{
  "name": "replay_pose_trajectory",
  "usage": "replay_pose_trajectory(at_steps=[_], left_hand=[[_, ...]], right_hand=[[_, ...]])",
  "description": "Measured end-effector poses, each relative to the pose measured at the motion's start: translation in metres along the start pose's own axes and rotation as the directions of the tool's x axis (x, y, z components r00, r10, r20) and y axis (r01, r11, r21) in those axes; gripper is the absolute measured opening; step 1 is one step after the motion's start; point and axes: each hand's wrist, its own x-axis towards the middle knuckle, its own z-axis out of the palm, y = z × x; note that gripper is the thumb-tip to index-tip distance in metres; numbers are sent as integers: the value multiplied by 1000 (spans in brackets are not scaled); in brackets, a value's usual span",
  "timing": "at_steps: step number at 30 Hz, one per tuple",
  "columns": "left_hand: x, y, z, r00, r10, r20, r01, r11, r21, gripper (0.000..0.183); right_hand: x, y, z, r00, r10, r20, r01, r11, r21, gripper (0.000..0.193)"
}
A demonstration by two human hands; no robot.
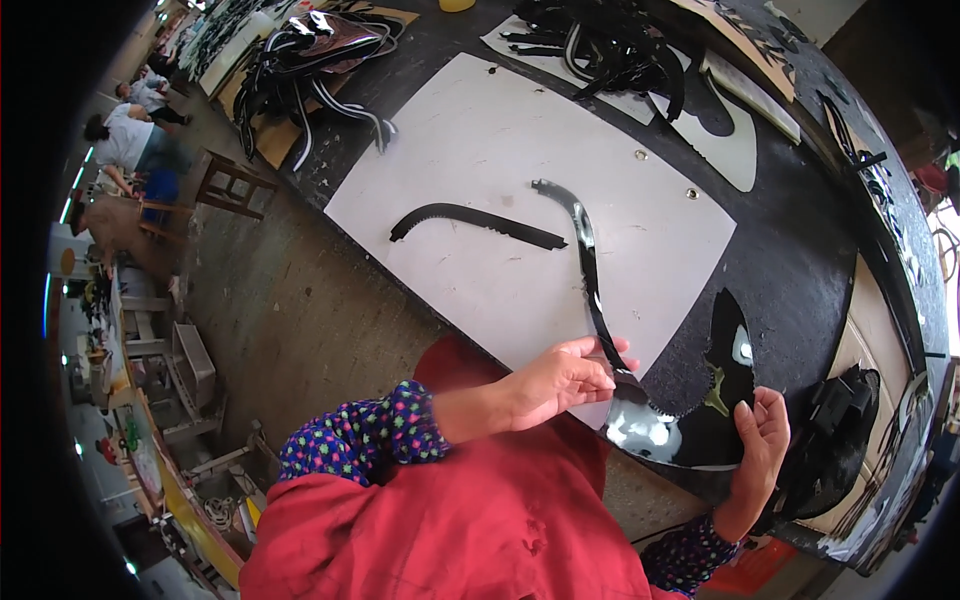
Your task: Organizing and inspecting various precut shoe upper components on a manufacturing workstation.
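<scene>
a dark worktop (790, 240) runs across the view, with a large white sheet (480, 140) laid on it; small metal eyelets show near the sheet's right-hand edge. on the sheet lies a curved black strip (470, 219), one edge notched. to its right, a glossy bent strip (588, 265) runs down from the sheet to the person's left hand (560, 385), which pinches its lower end between thumb and bent fingers. there it meets a wide, shiny black piece (645, 435) that curves past the sheet's lower right corner; whether the two are joined cannot be told. the right hand (765, 435) is half open, fingers curled and thumb raised, at the right edge of the shiny piece; how firmly it grips cannot be told.

at the far side of the worktop are a bundle of black strips with pale edges (310, 65), a dark heap of strips (610, 50) and a white curved panel (725, 135). a bulky black object (835, 430) sits at the right.

the person wears a red apron (450, 520) and flowered sleeves (365, 435). to the left, a wooden stool (235, 185) stands on a worn floor (290, 290), with people (130, 135) beyond.
</scene>
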Motion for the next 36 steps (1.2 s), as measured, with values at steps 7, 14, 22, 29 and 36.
replay_pose_trajectory(at_steps=[7, 14, 22, 29, 36], left_hand=[[-21, 13, 8, 970, 239, 39, -240, 971, 23, 63], [-32, 17, 8, 966, 252, -62, -248, 966, 75, 53], [-34, 17, 2, 964, 249, -92, -249, 968, 16, 47], [-36, 16, -1, 976, 196, -90, -201, 978, -52, 47], [-40, 22, 13, 981, 186, -57, -188, 982, -34, 57]], right_hand=[[-18, 30, 20, 1000, 15, -22, -13, 998, 68, 26], [-13, 46, 21, 999, 20, 49, -24, 995, 96, 23], [-8, 48, 21, 995, 46, 87, -54, 994, 92, 22], [-15, 27, 37, 990, 105, 98, -123, 973, 197, 22], [-19, 32, 32, 983, 144, 115, -172, 938, 300, 21]])
